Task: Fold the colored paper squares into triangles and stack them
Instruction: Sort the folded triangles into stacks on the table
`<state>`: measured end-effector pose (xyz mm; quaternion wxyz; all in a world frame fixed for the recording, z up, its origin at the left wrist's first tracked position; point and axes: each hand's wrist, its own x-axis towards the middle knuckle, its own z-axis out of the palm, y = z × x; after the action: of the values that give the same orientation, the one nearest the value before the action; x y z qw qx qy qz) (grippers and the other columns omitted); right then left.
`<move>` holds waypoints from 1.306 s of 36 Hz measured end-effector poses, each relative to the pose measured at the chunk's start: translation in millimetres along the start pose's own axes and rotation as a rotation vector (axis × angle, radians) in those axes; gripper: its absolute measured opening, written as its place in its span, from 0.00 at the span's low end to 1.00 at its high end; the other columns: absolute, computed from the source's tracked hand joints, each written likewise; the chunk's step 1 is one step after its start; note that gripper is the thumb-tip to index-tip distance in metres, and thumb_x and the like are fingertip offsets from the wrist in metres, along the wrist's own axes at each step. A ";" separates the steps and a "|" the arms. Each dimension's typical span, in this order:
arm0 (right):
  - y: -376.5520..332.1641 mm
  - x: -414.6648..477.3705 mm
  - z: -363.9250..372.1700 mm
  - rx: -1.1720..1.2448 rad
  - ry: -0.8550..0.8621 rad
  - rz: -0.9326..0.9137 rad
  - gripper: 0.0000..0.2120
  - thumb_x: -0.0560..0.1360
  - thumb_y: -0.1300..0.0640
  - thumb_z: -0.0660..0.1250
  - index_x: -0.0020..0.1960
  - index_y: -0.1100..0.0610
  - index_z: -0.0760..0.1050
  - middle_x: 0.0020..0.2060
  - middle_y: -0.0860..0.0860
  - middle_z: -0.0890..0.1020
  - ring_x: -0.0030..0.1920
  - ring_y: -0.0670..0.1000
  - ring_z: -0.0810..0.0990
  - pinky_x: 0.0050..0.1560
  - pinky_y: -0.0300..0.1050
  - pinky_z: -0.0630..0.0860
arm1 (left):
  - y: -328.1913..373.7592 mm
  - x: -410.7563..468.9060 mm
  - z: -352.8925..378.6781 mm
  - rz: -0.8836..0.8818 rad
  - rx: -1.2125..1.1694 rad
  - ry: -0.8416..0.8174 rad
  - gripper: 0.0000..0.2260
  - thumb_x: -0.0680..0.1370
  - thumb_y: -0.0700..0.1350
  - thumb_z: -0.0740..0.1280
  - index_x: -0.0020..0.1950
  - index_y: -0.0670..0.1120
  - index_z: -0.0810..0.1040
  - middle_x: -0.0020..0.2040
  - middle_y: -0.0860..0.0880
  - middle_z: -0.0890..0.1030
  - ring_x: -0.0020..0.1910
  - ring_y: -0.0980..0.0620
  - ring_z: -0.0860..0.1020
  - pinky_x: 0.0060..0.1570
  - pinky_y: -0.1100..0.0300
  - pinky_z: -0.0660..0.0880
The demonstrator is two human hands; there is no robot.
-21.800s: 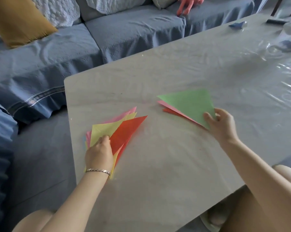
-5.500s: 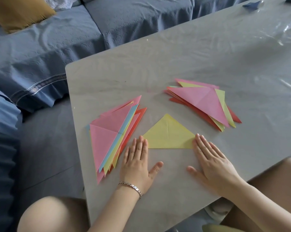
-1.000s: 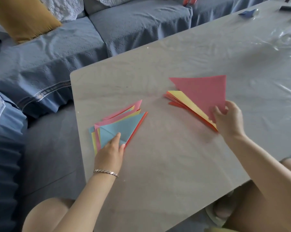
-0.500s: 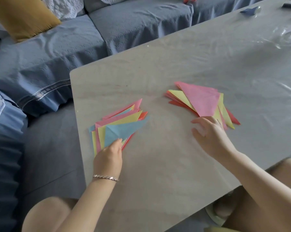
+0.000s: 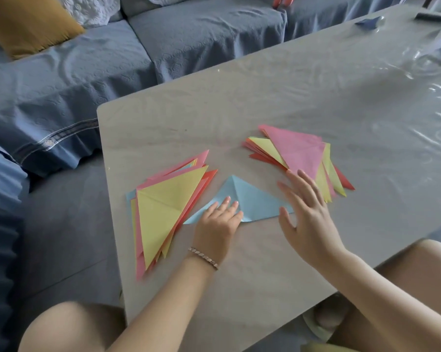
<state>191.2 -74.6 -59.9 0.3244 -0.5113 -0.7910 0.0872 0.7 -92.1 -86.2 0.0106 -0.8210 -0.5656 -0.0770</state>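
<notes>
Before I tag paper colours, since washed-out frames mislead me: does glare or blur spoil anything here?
Head view: soft, even light, no hard shadows; glare streaks only the far right of the table; the right hand is slightly motion-blurred; the blue paper, left stack and right stack look sharp; the wide lens slightly bows the table edges.

Soft, even daylight lit the scene. Glare streaked the worktop (image 5: 265,92) toward its far right corner; shadows were faint. Wide-angle distortion bowed the frame's edges, and detail was slightly soft throughout.

Living room: blue sofa (image 5: 163,47), table (image 5: 265,97).
</notes>
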 end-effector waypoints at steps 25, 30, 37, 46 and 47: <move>21.7 -17.2 24.0 -0.432 -0.576 -0.124 0.36 0.79 0.42 0.33 0.70 0.62 0.65 0.70 0.55 0.64 0.70 0.52 0.60 0.70 0.42 0.47 | 1.3 -36.0 -4.6 -0.195 -0.106 -0.436 0.41 0.55 0.69 0.15 0.64 0.51 0.23 0.64 0.55 0.21 0.65 0.53 0.23 0.65 0.59 0.26; 42.6 -27.0 3.2 -0.471 -0.546 -0.013 0.32 0.81 0.44 0.38 0.68 0.64 0.68 0.67 0.57 0.69 0.68 0.55 0.65 0.69 0.41 0.48 | -6.1 -45.7 -7.1 -0.260 -0.100 -0.427 0.40 0.57 0.69 0.16 0.64 0.50 0.22 0.64 0.55 0.21 0.66 0.53 0.23 0.66 0.59 0.28; 44.3 -30.9 -1.1 -0.466 -0.510 0.027 0.31 0.81 0.44 0.39 0.68 0.65 0.67 0.68 0.56 0.66 0.68 0.56 0.65 0.69 0.41 0.48 | -10.6 -59.7 -2.8 -0.393 -0.123 -0.365 0.41 0.56 0.70 0.15 0.64 0.49 0.21 0.66 0.52 0.23 0.68 0.52 0.26 0.66 0.62 0.27; 26.2 -16.5 4.0 -0.208 -0.130 0.042 0.07 0.69 0.67 0.71 0.46 0.61 0.82 0.48 0.56 0.83 0.50 0.59 0.82 0.54 0.55 0.75 | -6.6 -60.8 -4.4 -0.464 -0.096 -0.339 0.42 0.54 0.69 0.14 0.62 0.48 0.20 0.64 0.52 0.22 0.69 0.52 0.28 0.67 0.60 0.29; 23.7 -12.1 6.3 -0.186 -0.153 0.038 0.09 0.66 0.68 0.73 0.46 0.61 0.82 0.47 0.56 0.83 0.48 0.59 0.82 0.52 0.55 0.75 | -6.3 -61.0 -4.3 -0.467 -0.094 -0.341 0.42 0.54 0.69 0.14 0.63 0.48 0.22 0.65 0.52 0.23 0.69 0.53 0.29 0.67 0.60 0.30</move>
<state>208.5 -72.9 -81.0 0.2125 -0.5462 -0.8082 0.0583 -26.9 -146.8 -90.8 -0.1408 -0.6692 -0.7287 0.0356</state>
